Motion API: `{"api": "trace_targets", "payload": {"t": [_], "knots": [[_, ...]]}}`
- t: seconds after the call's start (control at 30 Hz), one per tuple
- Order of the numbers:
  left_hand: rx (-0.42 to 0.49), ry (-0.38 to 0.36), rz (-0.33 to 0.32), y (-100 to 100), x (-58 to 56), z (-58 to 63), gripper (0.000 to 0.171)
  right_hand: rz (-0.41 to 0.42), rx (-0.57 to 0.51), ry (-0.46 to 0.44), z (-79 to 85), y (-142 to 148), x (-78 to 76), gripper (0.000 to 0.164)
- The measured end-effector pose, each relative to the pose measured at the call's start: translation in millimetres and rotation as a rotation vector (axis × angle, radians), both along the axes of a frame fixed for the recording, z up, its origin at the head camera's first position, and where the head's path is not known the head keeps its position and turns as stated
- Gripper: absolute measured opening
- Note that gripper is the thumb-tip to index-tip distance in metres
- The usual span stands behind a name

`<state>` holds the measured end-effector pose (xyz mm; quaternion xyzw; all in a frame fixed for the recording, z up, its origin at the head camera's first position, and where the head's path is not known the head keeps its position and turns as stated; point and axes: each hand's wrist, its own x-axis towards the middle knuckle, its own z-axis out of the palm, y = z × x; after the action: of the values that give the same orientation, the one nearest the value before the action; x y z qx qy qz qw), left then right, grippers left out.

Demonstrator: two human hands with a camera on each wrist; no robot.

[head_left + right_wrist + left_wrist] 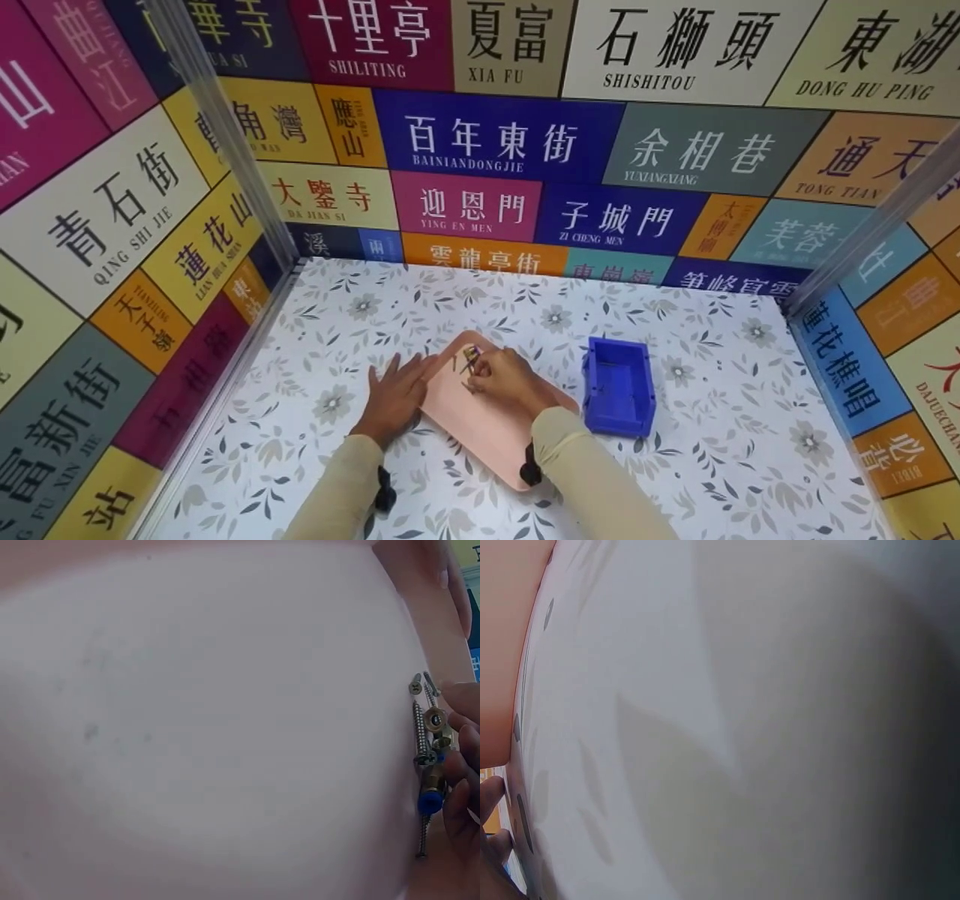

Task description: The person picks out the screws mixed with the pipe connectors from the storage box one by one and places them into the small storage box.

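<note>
A pink tray [487, 435] lies slantwise on the table. Near its far end sit several screws [419, 727] and brass fittings [435, 719], one with a blue ring [430, 801]. My right hand [506, 379] reaches into the tray, fingers bent among these small parts; whether it pinches one is unclear. Spread fingers of my left hand [394, 394] rest at the tray's left edge. In the left wrist view, only its fingertips [490, 799] show, low by the tray's wall.
To the right of the tray stands a blue plastic bin [619, 426], with a few small dark bits inside. A floral cloth [330, 330] covers the table. Panels with printed signs [495, 135] rise behind and at both sides.
</note>
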<state>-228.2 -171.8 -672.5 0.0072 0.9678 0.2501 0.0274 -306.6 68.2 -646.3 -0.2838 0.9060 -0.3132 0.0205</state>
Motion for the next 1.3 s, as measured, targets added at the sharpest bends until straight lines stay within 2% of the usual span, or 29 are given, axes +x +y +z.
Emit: {"api": "trace_targets", "payload": {"t": [0.17, 0.37, 0.6, 0.87, 1.1, 1.3], "knots": [[-0.005, -0.005, 0.004, 0.1, -0.6, -1.6, 0.047, -0.009, 0.021, -0.060, 2.2, -1.4, 2.5, 0.021], [0.010, -0.026, 0.012, -0.6, -0.9, -1.2, 0.047, 0.033, 0.062, -0.025, 0.7, -2.2, 2.3, 0.024], [0.015, -0.055, 0.026, -0.1, -1.1, 0.9, 0.044, 0.041, 0.078, -0.051, -1.3, -2.8, 1.9, 0.020], [0.002, -0.007, 0.017, -0.9, -1.0, 0.8, 0.047, 0.077, 0.108, 0.017, -5.0, -1.3, 0.9, 0.011], [0.006, -0.077, 0.065, 3.9, -3.9, 2.6, 0.048, 0.065, 0.126, -0.015, -2.8, 0.3, 2.2, 0.007], [0.004, -0.077, 0.073, 3.5, -3.2, 2.8, 0.048, 0.053, 0.133, -0.034, -1.5, 0.6, 3.2, 0.006]]}}
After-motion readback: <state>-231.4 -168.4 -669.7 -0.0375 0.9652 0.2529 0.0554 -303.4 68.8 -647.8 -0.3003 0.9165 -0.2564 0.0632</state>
